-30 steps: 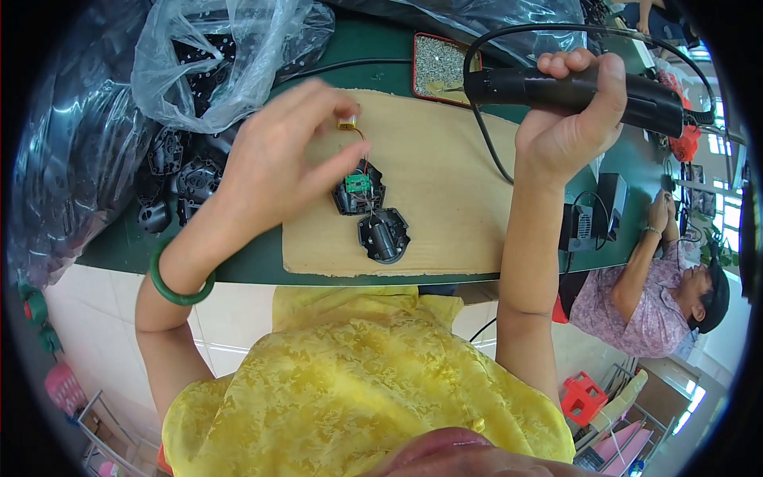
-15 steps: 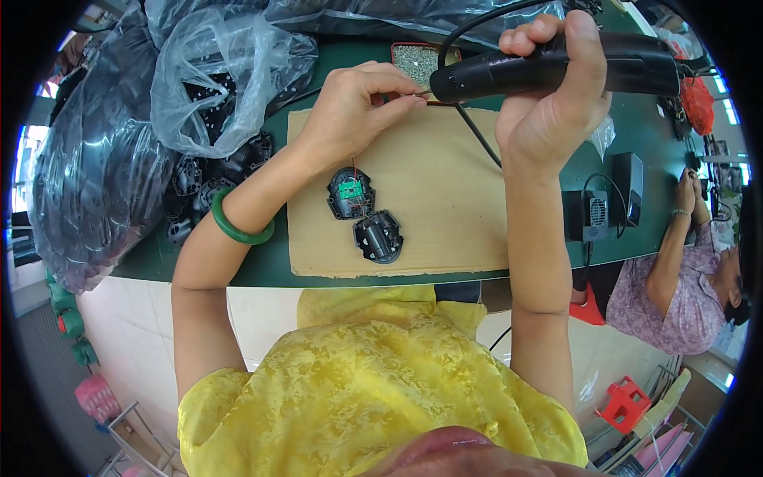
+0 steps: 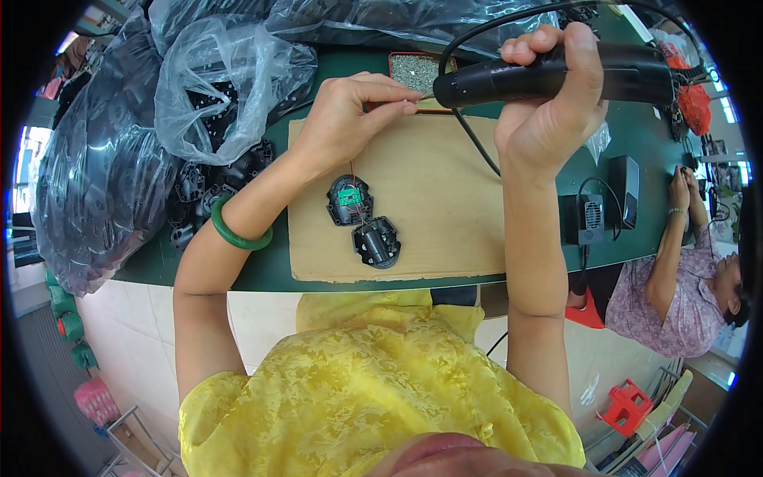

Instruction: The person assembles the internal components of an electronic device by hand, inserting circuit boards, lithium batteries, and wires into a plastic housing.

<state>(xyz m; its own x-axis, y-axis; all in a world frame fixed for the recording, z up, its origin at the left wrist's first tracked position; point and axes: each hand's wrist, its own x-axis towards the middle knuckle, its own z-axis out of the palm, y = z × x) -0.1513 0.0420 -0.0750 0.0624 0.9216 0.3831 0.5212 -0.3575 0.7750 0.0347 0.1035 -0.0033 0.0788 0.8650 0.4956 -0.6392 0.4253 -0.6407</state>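
My right hand is wrapped round a black electric screwdriver, held level with its bit toward the left. Fingertips of my left hand pinch together at the bit's tip; whatever they hold there is too small to make out. Below, on a cardboard sheet, lie two black plastic housing parts joined by thin wires. The upper part carries a green circuit board. The lower part has a rounded black cylinder in it. Neither hand touches them.
A red-rimmed tray of small metal screws stands behind the bit. Clear plastic bags and black parts crowd the left. To the right are a small black device and a co-worker. A black cable hangs by the screwdriver.
The screwdriver sits slightly lower in the picture, its bit still at my left fingertips. The left fingers remain pinched, and the housing parts stay on the cardboard.
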